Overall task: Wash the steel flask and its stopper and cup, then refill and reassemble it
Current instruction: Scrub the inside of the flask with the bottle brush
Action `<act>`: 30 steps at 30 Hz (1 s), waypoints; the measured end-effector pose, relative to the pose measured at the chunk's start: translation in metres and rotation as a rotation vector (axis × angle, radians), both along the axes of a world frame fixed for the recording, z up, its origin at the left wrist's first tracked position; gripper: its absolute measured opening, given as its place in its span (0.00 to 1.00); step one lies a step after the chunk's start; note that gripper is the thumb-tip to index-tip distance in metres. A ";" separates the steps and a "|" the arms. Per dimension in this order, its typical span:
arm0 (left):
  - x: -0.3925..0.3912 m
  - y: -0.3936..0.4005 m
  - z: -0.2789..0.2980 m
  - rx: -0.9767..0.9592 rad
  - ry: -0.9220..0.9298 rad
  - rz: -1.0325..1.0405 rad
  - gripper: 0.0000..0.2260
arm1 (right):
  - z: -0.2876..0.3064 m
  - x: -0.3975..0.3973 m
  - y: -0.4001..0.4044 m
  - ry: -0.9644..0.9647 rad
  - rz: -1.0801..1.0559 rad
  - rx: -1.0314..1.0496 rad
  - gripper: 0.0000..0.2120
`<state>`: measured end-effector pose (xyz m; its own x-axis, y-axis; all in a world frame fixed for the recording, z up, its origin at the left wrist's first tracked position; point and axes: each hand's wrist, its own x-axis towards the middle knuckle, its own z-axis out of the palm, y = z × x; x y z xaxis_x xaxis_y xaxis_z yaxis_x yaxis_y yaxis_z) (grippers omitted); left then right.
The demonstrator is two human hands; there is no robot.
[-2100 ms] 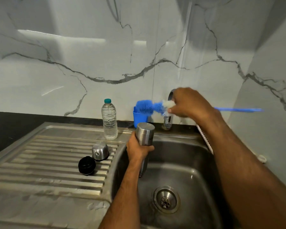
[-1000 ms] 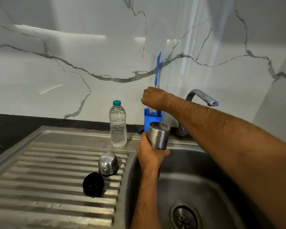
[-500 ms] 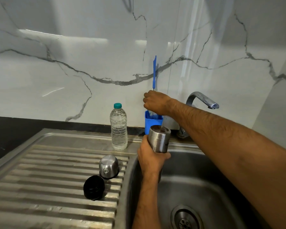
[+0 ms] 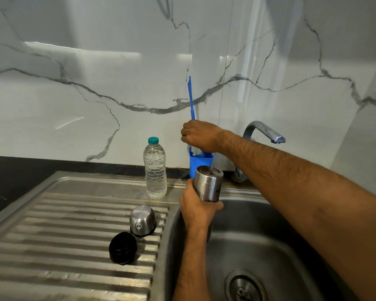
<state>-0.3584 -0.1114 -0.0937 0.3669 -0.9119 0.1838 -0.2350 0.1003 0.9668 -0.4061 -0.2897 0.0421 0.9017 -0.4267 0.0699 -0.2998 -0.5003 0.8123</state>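
The left hand (image 4: 199, 210) is wrapping its grip round the steel flask (image 4: 207, 184), holding it upright with its open mouth up, above the sink's (image 4: 269, 246) near-left edge. The right hand (image 4: 199, 135) is closing its grip on the blue brush (image 4: 191, 98), handle standing upright, bristles sitting in the blue holder (image 4: 200, 165) just behind the flask. Left of the sink, on the ribbed drainboard (image 4: 63, 235), the steel cup (image 4: 142, 220) is resting mouth down, and the black stopper (image 4: 123, 248) is lying just beside it. A water bottle (image 4: 155, 170) is standing behind them, and the tap (image 4: 263, 132) is arching over the sink's back edge.
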 end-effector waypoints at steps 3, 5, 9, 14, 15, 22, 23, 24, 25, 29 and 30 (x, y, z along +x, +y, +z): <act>0.000 0.000 0.000 0.002 -0.004 0.000 0.34 | -0.001 0.002 -0.001 0.002 -0.007 -0.006 0.12; 0.000 0.001 0.000 0.001 -0.003 -0.007 0.33 | -0.001 0.003 -0.002 0.002 -0.019 -0.009 0.11; -0.001 0.000 0.001 0.010 -0.011 -0.011 0.34 | -0.004 0.007 -0.004 -0.013 -0.039 -0.023 0.09; -0.001 -0.001 -0.001 0.002 -0.019 -0.001 0.34 | -0.010 0.010 -0.007 -0.019 -0.040 -0.039 0.09; -0.001 -0.002 -0.001 0.001 -0.018 -0.004 0.33 | -0.011 0.010 -0.008 -0.016 -0.021 -0.037 0.09; 0.000 -0.002 -0.002 -0.001 0.005 -0.012 0.33 | -0.011 0.008 -0.008 -0.092 0.152 -0.006 0.20; 0.000 -0.001 -0.002 0.000 0.007 -0.011 0.33 | -0.010 0.007 -0.007 -0.116 0.175 -0.002 0.22; 0.000 -0.001 -0.002 0.000 0.007 -0.009 0.34 | -0.009 0.006 -0.005 -0.144 0.192 0.004 0.23; 0.000 -0.001 -0.002 -0.001 0.005 -0.008 0.34 | -0.008 0.005 -0.004 -0.176 0.204 0.014 0.24; 0.000 -0.002 -0.002 0.005 0.004 -0.009 0.34 | -0.007 -0.001 0.004 -0.288 0.230 0.085 0.27; 0.000 -0.002 -0.002 0.007 0.006 -0.005 0.34 | -0.007 -0.004 0.006 -0.323 0.222 0.107 0.29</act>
